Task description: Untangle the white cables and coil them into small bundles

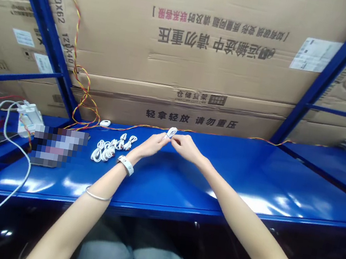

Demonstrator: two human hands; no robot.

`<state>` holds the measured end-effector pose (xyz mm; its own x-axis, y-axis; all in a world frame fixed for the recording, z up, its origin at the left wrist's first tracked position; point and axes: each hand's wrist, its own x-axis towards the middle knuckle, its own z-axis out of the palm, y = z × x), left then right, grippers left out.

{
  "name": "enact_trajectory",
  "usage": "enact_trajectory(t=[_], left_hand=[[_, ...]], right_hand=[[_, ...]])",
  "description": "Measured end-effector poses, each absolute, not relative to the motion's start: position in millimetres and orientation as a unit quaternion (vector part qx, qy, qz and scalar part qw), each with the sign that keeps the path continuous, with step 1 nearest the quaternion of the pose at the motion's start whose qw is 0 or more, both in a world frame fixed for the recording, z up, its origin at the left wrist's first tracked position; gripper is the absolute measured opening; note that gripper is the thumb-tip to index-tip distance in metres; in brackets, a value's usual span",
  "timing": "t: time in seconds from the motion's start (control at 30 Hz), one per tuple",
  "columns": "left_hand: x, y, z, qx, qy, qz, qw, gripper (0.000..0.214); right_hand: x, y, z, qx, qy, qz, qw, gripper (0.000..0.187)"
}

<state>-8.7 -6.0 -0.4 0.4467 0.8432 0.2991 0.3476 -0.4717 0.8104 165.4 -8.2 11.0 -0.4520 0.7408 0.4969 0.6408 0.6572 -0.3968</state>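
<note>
Glossy blue metal shelf (252, 173) before brown printed cardboard (215, 74). Held above shelf: coiled white cable bundle (171, 132), gripped by left hand (152, 145), pinched near lower end by right hand (189, 147). Resting on shelf, left of left hand: group of similar white coils (108, 151).

this looks like a storeroom or warehouse work corner: blue metal uprights (331, 72) frame a glossy blue table (252, 173), backed by large cardboard panels (202, 72) printed with chinese handling warnings and the words for storage shelving, plus a white label (314, 55).
</note>
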Motion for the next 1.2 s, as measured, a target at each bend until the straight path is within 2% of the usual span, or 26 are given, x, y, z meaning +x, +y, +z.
enact_trajectory(t=[0.2,0.47,0.73,0.93,1.07,1.2], left_hand=[[-16.5,-12.2,9.9,0.690,0.321,0.329,0.559,0.033],[-22.0,-20.8,23.0,0.624,0.226,0.289,0.690,0.038],[-19.8,-22.6,26.4,0.566,0.224,0.281,0.742,0.039],[-17.9,-22.1,25.0,0.554,0.201,0.283,0.757,0.044],[-18.5,-23.1,26.4,0.555,0.194,0.290,0.755,0.043],[-18.3,-23.6,29.2,0.568,0.199,0.292,0.743,0.040]], right_hand=[[164.7,-7.5,8.4,-0.406,-0.846,0.074,0.337,0.024],[168.6,-3.2,9.9,-0.360,-0.859,0.044,0.361,0.024],[171.6,-2.8,6.2,-0.373,-0.848,-0.050,0.373,0.026],[164.5,-6.0,6.9,-0.351,-0.800,0.074,0.481,0.027],[164.3,-7.4,11.9,-0.333,-0.800,0.134,0.481,0.029],[167.1,-6.7,15.9,-0.309,-0.813,0.144,0.472,0.028]])
